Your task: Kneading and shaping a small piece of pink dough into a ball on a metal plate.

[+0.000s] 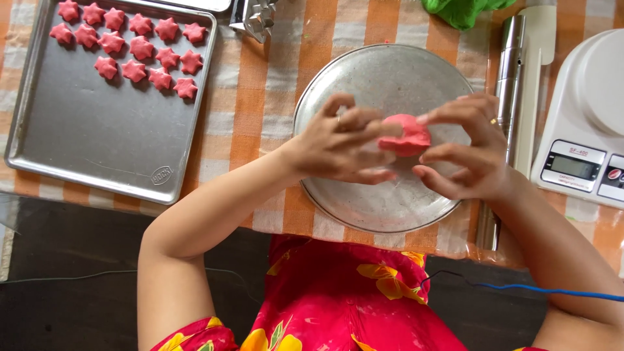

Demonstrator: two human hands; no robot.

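Together, both hands pinch a lump of pink dough above a round metal plate. The left hand curls its fingers against the lump's near side, while the right hand holds the far side between thumb and fingertips, so the dough sits clear of the plate's surface, roughly over its middle. The plate rests on an orange-and-white checked cloth at the table's front edge. Just right of the plate lies a metal rolling pin, and beyond it a white kitchen scale with a small display. Far to the left, well apart from the hands, a square baking tray holds rows of pink star-shaped dough pieces in its upper part. A metal star cutter stands near the tray's top right corner, and green dough shows at the top edge.
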